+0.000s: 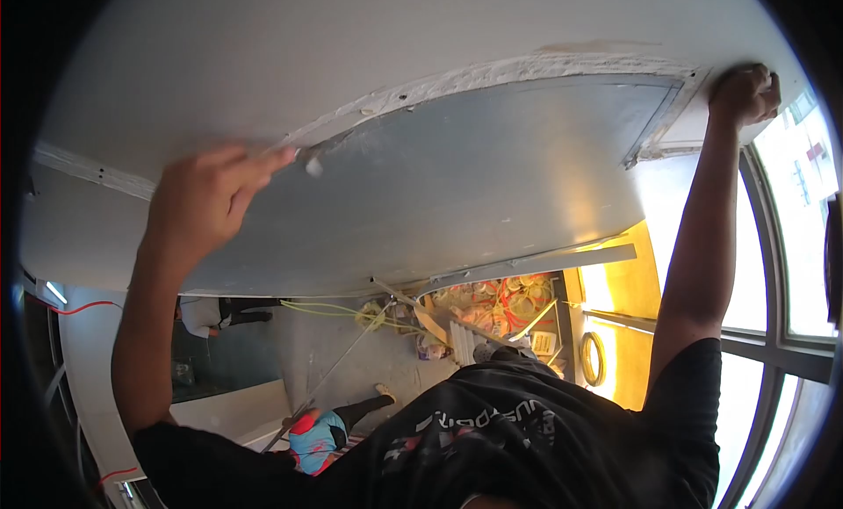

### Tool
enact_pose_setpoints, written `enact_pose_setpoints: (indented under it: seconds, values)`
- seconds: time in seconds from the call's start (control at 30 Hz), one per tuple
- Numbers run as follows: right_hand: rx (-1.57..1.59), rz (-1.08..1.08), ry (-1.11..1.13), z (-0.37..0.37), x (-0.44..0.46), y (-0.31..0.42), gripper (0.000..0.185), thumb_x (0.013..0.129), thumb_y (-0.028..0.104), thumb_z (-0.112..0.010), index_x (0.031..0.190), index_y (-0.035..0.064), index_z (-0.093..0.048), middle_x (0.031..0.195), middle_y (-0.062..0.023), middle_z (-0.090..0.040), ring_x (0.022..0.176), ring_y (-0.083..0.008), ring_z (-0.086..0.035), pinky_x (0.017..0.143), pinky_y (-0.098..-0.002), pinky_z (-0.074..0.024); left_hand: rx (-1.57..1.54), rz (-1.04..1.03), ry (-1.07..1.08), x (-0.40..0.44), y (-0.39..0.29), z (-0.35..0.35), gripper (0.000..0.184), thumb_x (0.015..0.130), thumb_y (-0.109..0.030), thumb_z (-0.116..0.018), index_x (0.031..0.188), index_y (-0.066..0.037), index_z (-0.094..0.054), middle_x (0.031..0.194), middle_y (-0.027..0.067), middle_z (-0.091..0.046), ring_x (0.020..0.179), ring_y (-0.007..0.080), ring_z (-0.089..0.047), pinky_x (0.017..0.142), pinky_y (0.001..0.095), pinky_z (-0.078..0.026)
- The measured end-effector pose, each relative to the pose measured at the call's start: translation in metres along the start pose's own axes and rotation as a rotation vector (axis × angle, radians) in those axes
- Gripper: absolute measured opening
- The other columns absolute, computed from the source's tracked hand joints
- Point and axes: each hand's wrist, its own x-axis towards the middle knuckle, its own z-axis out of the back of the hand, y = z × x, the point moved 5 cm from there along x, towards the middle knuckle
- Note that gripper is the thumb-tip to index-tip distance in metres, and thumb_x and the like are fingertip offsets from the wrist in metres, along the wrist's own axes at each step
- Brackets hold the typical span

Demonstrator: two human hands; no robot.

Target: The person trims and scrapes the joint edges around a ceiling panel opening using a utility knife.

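Observation:
My left hand (206, 188) is raised to a rough white seam (439, 86) along the edge of a grey panel (474, 166). Its fingers are curled and partly blurred, with the fingertips at the seam. Just beyond them shows a small blurred whitish piece (313, 165); whether the fingers hold it or something else I cannot make out. High on the right, my right hand (745, 94) is closed in a fist against the pale surface near the panel's corner. The inside of that fist is hidden.
Below are a person in a blue and red top (318, 440) and another in a light top (204, 314). Yellowish hoses (329, 309), a long pole (338, 361) and a heap of orange and pale coils (500, 303) lie there. Windows (803, 237) line the right.

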Motion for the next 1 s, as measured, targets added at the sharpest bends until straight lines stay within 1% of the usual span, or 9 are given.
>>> enact_pose_setpoints:
  seconds: [0.1, 0.17, 0.37, 0.57, 0.77, 0.83, 0.87, 0.93, 1.0]
  values:
    - [0.01, 0.0, -0.014, 0.0, -0.001, -0.002, 0.05, 0.095, 0.037, -0.062, 0.133, 0.0035, -0.057, 0.136, -0.023, -0.044, 0.123, -0.036, -0.051, 0.104, -0.0471, -0.0463, -0.009, 0.122, 0.189, -0.023, 0.013, -0.004, 0.045, 0.089, -0.002, -0.071, 0.13, -0.021, -0.072, 0.077, 0.0099, -0.062, 0.06, 0.0228, -0.057, 0.057, 0.0353, -0.046]
    - [0.036, -0.021, -0.006, -0.001, -0.004, -0.001, 0.051, 0.095, 0.038, -0.063, 0.133, 0.0039, -0.057, 0.136, -0.023, -0.044, 0.123, -0.036, -0.051, 0.104, -0.0468, -0.0461, -0.024, 0.074, 0.023, -0.018, 0.0, 0.008, 0.047, 0.089, -0.007, -0.073, 0.131, -0.028, -0.072, 0.073, 0.0046, -0.062, 0.057, 0.0187, -0.057, 0.055, 0.0329, -0.047]
    - [-0.026, 0.04, -0.066, -0.003, 0.0, -0.005, 0.051, 0.093, 0.039, -0.064, 0.129, 0.0039, -0.06, 0.131, -0.0252, -0.049, 0.118, -0.0378, -0.055, 0.102, -0.0474, -0.0476, 0.032, -0.061, -0.072, 0.023, -0.021, 0.006, 0.048, 0.087, -0.005, -0.074, 0.13, -0.026, -0.072, 0.075, 0.004, -0.062, 0.057, 0.019, -0.055, 0.055, 0.035, -0.045]
    - [-0.021, 0.095, -0.061, -0.006, 0.009, -0.024, 0.051, 0.091, 0.039, -0.066, 0.126, 0.0028, -0.062, 0.128, -0.0253, -0.05, 0.117, -0.0381, -0.055, 0.1, -0.0492, -0.0477, 0.068, -0.055, -0.053, 0.026, -0.018, 0.0, 0.049, 0.086, -0.005, -0.075, 0.129, -0.028, -0.073, 0.076, 0.004, -0.062, 0.058, 0.0203, -0.057, 0.055, 0.0359, -0.046]
    - [0.215, -0.001, -0.044, -0.006, 0.011, -0.026, 0.048, 0.09, 0.03, -0.068, 0.126, 0.0005, -0.06, 0.127, -0.0225, -0.048, 0.115, -0.0354, -0.056, 0.094, -0.0484, -0.0514, 0.048, -0.072, -0.082, 0.02, -0.01, -0.002, 0.051, 0.085, -0.002, -0.075, 0.129, -0.029, -0.073, 0.079, 0.0037, -0.063, 0.059, 0.0214, -0.057, 0.056, 0.0365, -0.047]
    - [-0.1, 0.202, -0.041, -0.014, 0.035, -0.067, 0.041, 0.092, 0.021, -0.066, 0.127, 0.0005, -0.059, 0.125, -0.0175, -0.046, 0.11, -0.0305, -0.058, 0.086, -0.0448, -0.0567, 0.049, -0.063, -0.085, 0.016, -0.008, -0.005, 0.052, 0.085, -0.002, -0.075, 0.13, -0.029, -0.072, 0.079, 0.0037, -0.063, 0.06, 0.0213, -0.058, 0.056, 0.0364, -0.047]
    - [-0.1, 0.201, -0.037, -0.014, 0.044, -0.083, 0.041, 0.092, 0.021, -0.066, 0.127, 0.0005, -0.059, 0.125, -0.0175, -0.046, 0.11, -0.0305, -0.058, 0.086, -0.0448, -0.0567, 0.052, -0.059, -0.092, 0.014, -0.006, -0.006, 0.052, 0.085, -0.002, -0.075, 0.13, -0.029, -0.072, 0.08, 0.0037, -0.064, 0.061, 0.0212, -0.059, 0.056, 0.0363, -0.047]
    - [0.197, 0.075, 0.046, -0.02, 0.05, -0.089, 0.038, 0.093, 0.016, -0.064, 0.128, 0.002, -0.059, 0.125, -0.0149, -0.045, 0.108, -0.0279, -0.06, 0.08, -0.0414, -0.0599, 0.05, -0.042, -0.082, 0.013, -0.006, -0.007, 0.052, 0.085, -0.001, -0.075, 0.13, -0.028, -0.072, 0.081, 0.0039, -0.064, 0.062, 0.0215, -0.06, 0.057, 0.0361, -0.048]
    - [0.208, 0.023, 0.04, -0.016, 0.035, -0.067, 0.038, 0.093, 0.016, -0.065, 0.128, 0.0035, -0.059, 0.125, -0.015, -0.046, 0.106, -0.0279, -0.061, 0.082, -0.0414, -0.0605, 0.05, -0.021, -0.073, 0.012, -0.004, -0.008, 0.052, 0.085, -0.001, -0.075, 0.13, -0.028, -0.072, 0.081, 0.0041, -0.064, 0.063, 0.0217, -0.06, 0.057, 0.0359, -0.048]
